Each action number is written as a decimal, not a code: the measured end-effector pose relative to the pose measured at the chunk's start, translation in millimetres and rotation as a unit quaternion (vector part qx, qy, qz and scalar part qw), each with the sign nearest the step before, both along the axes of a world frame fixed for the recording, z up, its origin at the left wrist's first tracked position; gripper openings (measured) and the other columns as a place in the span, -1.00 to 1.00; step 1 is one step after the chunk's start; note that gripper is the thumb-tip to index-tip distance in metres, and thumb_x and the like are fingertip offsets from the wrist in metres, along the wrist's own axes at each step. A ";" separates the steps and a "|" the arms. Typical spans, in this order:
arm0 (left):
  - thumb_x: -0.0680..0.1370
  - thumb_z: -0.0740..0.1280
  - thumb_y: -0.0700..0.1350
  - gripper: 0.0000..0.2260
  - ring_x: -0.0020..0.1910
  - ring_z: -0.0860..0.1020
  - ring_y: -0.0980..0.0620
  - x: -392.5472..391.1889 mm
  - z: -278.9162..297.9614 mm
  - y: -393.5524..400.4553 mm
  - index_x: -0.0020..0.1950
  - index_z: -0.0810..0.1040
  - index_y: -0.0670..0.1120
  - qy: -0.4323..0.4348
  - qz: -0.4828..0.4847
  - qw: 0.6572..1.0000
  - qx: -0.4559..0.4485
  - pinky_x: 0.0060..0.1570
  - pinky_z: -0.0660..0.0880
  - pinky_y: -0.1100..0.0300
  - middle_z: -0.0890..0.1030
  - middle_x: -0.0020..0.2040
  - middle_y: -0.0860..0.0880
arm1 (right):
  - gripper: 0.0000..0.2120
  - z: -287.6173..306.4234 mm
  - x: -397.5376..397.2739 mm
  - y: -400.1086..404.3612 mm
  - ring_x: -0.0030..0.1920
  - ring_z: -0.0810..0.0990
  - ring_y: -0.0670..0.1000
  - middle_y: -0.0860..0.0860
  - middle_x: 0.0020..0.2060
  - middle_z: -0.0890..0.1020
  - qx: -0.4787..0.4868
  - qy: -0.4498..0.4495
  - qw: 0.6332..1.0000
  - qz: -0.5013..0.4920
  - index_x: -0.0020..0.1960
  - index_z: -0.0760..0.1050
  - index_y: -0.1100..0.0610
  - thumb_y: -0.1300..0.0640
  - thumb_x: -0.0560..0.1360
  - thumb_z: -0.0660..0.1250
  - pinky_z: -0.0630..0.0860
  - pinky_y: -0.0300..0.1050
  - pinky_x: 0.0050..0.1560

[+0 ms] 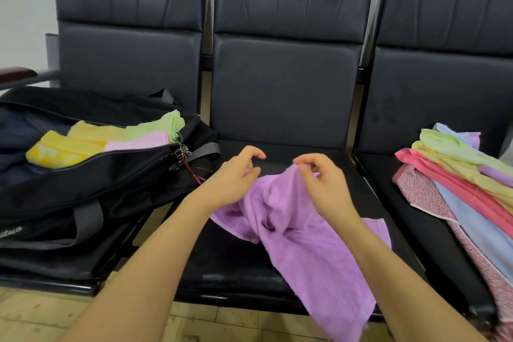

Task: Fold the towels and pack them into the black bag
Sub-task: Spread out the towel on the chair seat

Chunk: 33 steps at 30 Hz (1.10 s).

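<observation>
Fingers of the right hand pinch the purple towel, left hand seemingly gripping its partly hidden edge.

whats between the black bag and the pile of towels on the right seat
In the head view, the middle seat lies between the black bag and the towel pile, with the purple towel and both hands.

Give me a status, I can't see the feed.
Right hand pinches purple towel on middle seat. Left hand touches it, grip unclear. Black bag open. Nothing in the way.
</observation>
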<state>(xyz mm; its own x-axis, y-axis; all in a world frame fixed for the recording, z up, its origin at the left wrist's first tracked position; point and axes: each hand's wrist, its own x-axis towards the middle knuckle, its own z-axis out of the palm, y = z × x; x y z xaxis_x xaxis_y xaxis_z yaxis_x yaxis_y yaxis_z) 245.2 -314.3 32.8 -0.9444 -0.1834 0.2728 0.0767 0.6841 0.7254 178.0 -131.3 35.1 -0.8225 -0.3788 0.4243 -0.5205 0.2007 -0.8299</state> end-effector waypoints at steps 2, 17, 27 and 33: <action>0.64 0.18 -0.11 -0.76 -0.24 0.42 0.13 2.0 -3.7 -4.4 0.31 0.34 0.01 -0.002 0.022 1.000 -0.011 -0.21 0.36 0.40 0.44 -0.21 0.01 | -0.90 -12.0 2.2 -7.7 0.05 0.51 -0.17 -0.10 0.01 0.55 0.069 0.008 0.997 0.020 0.00 0.51 0.02 0.18 0.52 0.33 0.43 -0.26 0.16; 0.55 0.32 0.06 -0.80 -0.27 0.46 0.15 7.9 -22.2 -27.2 -0.17 0.54 -0.04 -0.014 0.010 0.996 0.083 -0.17 0.43 0.22 0.53 -0.25 -0.05 | -0.87 -24.8 5.9 -35.9 -0.18 0.55 -0.11 -0.06 -0.25 0.59 0.012 -0.084 0.991 0.102 -0.16 0.52 0.11 0.26 0.54 0.31 0.47 -0.27 -0.04; 0.52 0.38 -0.02 -0.84 -0.32 0.40 0.14 -10.8 -39.7 -17.6 -0.11 0.54 -0.10 -0.015 0.062 0.993 0.098 -0.18 0.35 0.23 0.48 -0.34 0.06 | -0.90 -33.1 -18.1 -12.7 -0.26 0.53 -0.08 0.02 -0.30 0.61 0.096 -0.100 0.988 0.066 -0.21 0.55 0.18 0.24 0.49 0.38 0.47 -0.30 -0.16; 0.47 0.28 0.20 -0.79 -0.01 0.34 0.15 -0.7 -39.8 9.1 -0.04 0.53 0.12 0.073 0.045 0.993 -0.083 0.02 0.11 0.28 0.43 -0.08 0.21 | -0.91 -36.2 -17.7 -10.0 -0.35 0.53 -0.18 -0.03 -0.37 0.60 0.023 -0.124 0.992 0.017 -0.21 0.59 0.23 0.27 0.47 0.40 0.46 -0.36 -0.24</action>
<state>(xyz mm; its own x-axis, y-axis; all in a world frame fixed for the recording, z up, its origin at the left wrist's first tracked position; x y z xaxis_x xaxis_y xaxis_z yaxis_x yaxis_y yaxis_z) 244.5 -305.2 -6.9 -0.8745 -0.2074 0.4384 0.1049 0.8016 0.5886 160.3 -141.2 -1.1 -0.8860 -0.4222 0.1916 -0.3082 0.2275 -0.9237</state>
